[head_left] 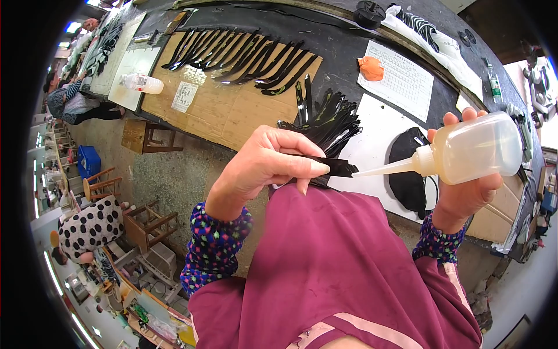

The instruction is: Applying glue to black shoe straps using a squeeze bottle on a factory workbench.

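My left hand [256, 168] is closed, pinching a thin, glossy black strip [340, 167] between thumb and fingers, its end jutting out to the right. In my right hand [465, 203] is a translucent squeeze bottle [482, 148], tipped on its side with its long nozzle pointing left. The nozzle tip meets or nearly meets the strip's free end. Just beyond my left hand lies a heap of similar black strips [334, 122]. More black strips [250, 58] lie in a slanted row along the far part of a cardboard sheet [226, 116].
Under the bottle, a black cloth item [407, 168] lies on a white board [363, 148]. An orange crumpled thing [371, 68] sits on a printed sheet [410, 84]. A clear plastic bottle [141, 83] lies far left. Wooden stools [151, 224] and other people [81, 104] are at left.
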`<state>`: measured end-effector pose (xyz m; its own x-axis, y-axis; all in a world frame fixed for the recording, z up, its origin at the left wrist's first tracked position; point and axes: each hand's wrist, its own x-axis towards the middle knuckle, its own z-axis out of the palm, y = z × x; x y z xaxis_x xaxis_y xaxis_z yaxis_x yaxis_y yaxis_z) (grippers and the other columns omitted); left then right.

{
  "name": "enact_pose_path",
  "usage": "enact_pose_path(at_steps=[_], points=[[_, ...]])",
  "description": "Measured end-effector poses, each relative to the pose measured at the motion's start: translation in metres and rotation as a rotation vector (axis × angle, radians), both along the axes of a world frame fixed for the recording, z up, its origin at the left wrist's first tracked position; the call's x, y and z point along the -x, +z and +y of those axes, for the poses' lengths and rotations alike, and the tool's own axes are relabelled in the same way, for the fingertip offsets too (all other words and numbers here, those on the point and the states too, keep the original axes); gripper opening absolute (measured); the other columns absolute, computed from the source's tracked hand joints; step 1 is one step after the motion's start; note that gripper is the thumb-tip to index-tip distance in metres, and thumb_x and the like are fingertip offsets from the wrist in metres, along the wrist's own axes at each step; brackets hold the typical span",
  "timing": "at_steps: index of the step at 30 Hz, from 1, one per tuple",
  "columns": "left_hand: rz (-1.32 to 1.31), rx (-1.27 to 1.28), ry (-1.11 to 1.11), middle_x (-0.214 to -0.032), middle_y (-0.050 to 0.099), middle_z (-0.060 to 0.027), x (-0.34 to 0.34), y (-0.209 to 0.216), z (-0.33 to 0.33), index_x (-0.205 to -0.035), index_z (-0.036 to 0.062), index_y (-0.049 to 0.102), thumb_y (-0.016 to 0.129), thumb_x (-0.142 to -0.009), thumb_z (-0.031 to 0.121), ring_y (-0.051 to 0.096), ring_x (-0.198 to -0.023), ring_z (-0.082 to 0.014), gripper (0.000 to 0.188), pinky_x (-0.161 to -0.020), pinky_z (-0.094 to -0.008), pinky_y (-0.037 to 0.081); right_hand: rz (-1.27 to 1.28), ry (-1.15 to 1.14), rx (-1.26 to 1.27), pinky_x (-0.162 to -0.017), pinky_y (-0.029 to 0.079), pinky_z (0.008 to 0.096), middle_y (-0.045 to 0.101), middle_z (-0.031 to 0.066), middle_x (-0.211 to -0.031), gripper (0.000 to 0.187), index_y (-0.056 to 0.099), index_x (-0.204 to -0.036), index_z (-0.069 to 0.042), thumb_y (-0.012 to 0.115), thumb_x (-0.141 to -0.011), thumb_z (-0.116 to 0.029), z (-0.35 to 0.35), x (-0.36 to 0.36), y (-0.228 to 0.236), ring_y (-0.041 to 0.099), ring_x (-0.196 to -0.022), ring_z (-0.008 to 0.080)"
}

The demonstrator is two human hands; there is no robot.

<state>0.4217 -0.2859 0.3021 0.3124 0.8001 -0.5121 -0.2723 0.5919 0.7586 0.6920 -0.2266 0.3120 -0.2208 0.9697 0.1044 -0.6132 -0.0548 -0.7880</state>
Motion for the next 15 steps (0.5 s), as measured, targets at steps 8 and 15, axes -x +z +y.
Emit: enact_pose_path(at_steps=[8, 15], points=[[0.014, 0.007, 0.018, -0.059, 0.057, -0.0061, 0.0004, -0.0026, 0.0009, -0.084, -0.0033, 0.06, 0.064, -0.07, 0.004, 0.049, -0.047, -0.0041, 0.017, -0.037, -0.0143, 0.025, -0.016, -0.006, 0.0, -0.09, 0.035, 0.0537, 0.035, 0.0142, -0.124, 0.085, 0.028, -0.125, -0.003, 0.072, -0.061, -0.037, 0.0001, 0.0004, -0.0022, 0.038, -0.113, 0.0346], [0.028, 0.012, 0.024, -0.057, 0.057, -0.006, 0.0033, -0.0025, 0.0025, -0.084, -0.003, 0.06, 0.063, -0.071, 0.006, 0.045, -0.044, -0.0029, 0.016, -0.036, -0.0145, 0.023, -0.034, -0.013, 0.011, -0.091, 0.034, 0.0533, 0.037, 0.0141, -0.124, 0.087, 0.026, -0.126, -0.003, 0.072, -0.061, -0.038, -0.0003, 0.0026, -0.0022, 0.039, -0.113, 0.0347]])
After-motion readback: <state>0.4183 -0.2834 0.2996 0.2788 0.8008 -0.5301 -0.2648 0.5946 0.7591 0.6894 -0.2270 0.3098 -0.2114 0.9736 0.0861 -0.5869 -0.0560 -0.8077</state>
